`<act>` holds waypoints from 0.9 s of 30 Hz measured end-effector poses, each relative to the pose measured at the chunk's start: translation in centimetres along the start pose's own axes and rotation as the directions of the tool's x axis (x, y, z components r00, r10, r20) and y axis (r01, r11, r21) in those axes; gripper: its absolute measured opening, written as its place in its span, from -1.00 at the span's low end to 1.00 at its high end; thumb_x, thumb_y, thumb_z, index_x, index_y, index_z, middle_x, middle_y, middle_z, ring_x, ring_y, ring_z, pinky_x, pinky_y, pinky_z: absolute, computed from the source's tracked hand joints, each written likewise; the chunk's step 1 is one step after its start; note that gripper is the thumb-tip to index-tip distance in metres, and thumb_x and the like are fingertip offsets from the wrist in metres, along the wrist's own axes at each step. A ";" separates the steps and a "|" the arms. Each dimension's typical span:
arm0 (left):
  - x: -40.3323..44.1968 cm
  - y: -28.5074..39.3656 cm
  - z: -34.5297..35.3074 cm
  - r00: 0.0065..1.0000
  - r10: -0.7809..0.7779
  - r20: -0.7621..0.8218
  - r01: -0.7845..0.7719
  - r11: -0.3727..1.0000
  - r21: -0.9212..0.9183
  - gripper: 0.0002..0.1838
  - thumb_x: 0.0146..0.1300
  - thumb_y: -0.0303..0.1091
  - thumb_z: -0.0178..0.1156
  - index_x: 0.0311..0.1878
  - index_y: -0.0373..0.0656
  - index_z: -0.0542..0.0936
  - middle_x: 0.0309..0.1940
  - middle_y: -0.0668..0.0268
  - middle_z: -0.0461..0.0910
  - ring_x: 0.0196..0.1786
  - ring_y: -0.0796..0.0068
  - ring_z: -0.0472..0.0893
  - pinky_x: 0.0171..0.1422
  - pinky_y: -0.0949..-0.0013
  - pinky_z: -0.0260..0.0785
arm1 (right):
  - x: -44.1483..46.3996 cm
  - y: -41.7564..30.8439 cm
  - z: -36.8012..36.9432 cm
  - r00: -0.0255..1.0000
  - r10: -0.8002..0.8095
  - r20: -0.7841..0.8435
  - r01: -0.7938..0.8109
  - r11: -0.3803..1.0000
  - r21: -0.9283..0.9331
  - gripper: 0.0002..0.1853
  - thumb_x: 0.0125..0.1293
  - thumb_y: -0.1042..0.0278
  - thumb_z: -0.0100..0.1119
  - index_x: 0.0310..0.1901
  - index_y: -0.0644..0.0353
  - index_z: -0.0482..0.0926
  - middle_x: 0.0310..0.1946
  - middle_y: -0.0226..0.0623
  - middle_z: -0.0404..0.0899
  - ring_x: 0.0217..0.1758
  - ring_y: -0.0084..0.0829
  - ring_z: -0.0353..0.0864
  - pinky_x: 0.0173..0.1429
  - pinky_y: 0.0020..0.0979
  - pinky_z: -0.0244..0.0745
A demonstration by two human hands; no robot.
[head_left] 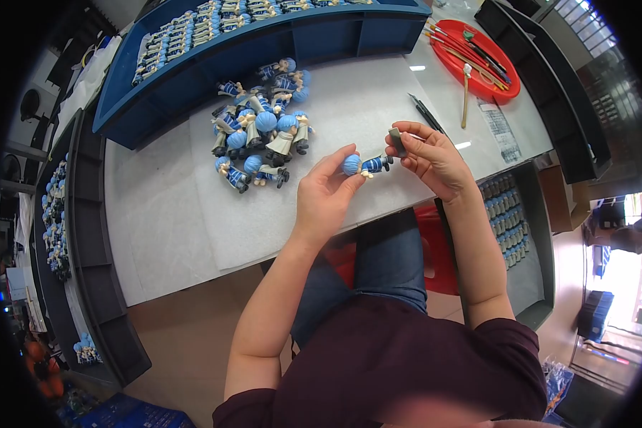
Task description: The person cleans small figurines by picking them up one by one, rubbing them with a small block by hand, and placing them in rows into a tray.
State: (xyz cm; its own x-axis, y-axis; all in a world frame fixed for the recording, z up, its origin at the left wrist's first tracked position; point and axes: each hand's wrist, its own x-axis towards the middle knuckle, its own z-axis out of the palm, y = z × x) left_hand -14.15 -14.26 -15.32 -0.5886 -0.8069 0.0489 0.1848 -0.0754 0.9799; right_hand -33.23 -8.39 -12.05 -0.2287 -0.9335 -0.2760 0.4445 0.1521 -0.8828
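A small figurine (375, 165) with light blue hair and a blue outfit lies sideways in my left hand (328, 189), its head between thumb and fingers and its dark feet toward the right. My right hand (435, 158) pinches a small grey-green flat piece (397, 143) close to the figurine's feet; what the piece is I cannot tell. Both hands are just above the near edge of the white-covered table (171, 235). A heap of similar figurines (264, 121) lies beyond my left hand, some wearing pale grey coats. Dark slim pen-like tools (426, 114) rest behind my right hand.
A blue crate (321, 43) at the back holds rows of figurines. At the right stand a red tray (510, 85) with brushes, a cotton-tipped stick (466, 96) and a dark bin (563, 93). Another crate (542, 285) of figurines sits lower right; a black crate (103, 285) stands left.
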 end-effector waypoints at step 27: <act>0.0 0.0 0.0 1.000 -0.007 0.005 0.006 0.999 0.047 -0.65 0.14 -0.64 0.10 0.04 -0.35 0.45 -0.13 0.20 0.56 -0.08 0.52 0.54 0.06 0.48 0.39 | -0.4 1.1 4.6 0.883 -0.440 0.163 0.445 0.672 -0.593 -0.82 0.00 0.61 0.26 -0.30 0.33 0.56 -0.42 -0.33 0.60 -0.29 -0.57 0.56 -0.10 -0.52 0.46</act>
State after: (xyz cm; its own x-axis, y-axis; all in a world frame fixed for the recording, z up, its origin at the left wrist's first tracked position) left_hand -14.13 -14.25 -15.36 -0.5938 -0.8035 0.0434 0.1437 -0.0528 0.9882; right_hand -28.71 -9.32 -11.15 -0.2565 -0.9441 0.2072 -0.3167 -0.1204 -0.9409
